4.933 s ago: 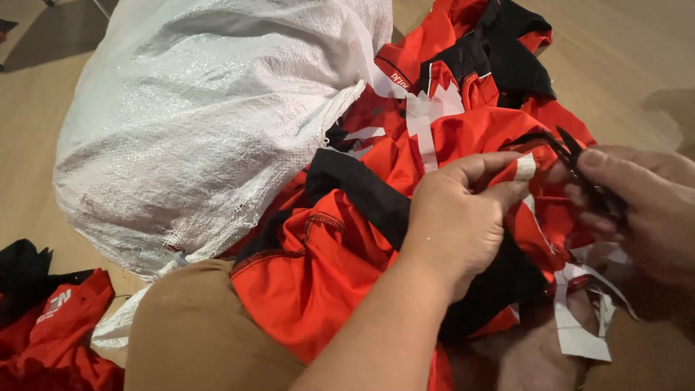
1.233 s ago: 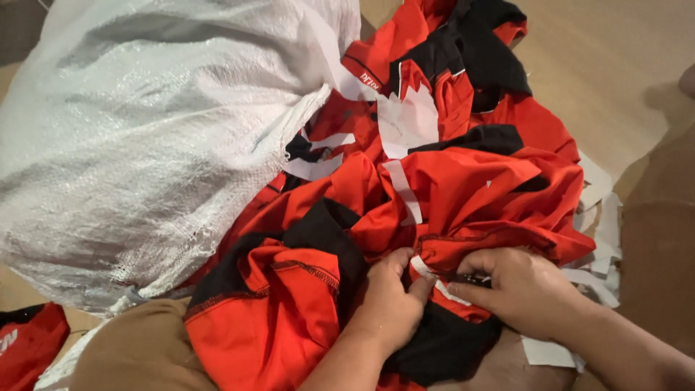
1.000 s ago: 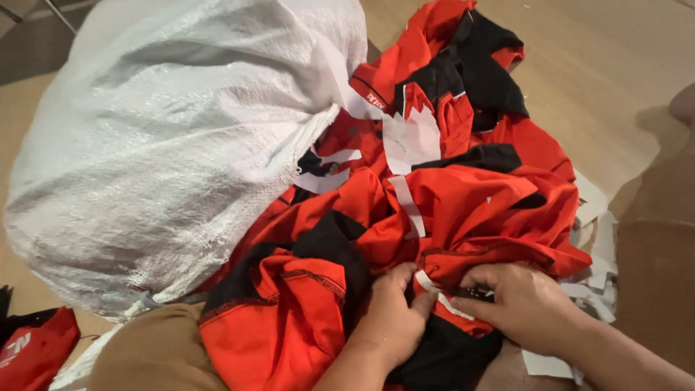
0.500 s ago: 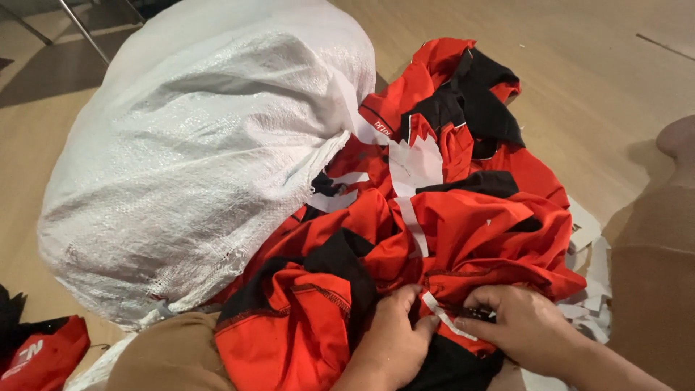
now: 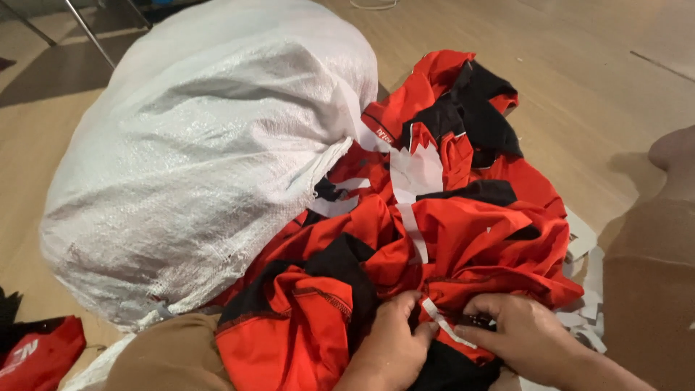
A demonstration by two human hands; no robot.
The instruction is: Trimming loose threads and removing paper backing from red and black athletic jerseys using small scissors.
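Now | left hand (image 5: 391, 347), right hand (image 5: 525, 337) both pinch red garment (image 5: 470, 253) | white sack (image 5: 203, 152) stuffed, contents hidden

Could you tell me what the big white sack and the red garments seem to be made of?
White sack: apparently woven plastic, given its fine weave and slightly glittery sheen. Red garments: probably a smooth synthetic knit with black panels, soft and loosely crumpled; the fibre itself cannot be confirmed by eye.

Red and black garment (image 5: 463, 253) (crumpled), white strip (image 5: 445, 324), heaped on the floor
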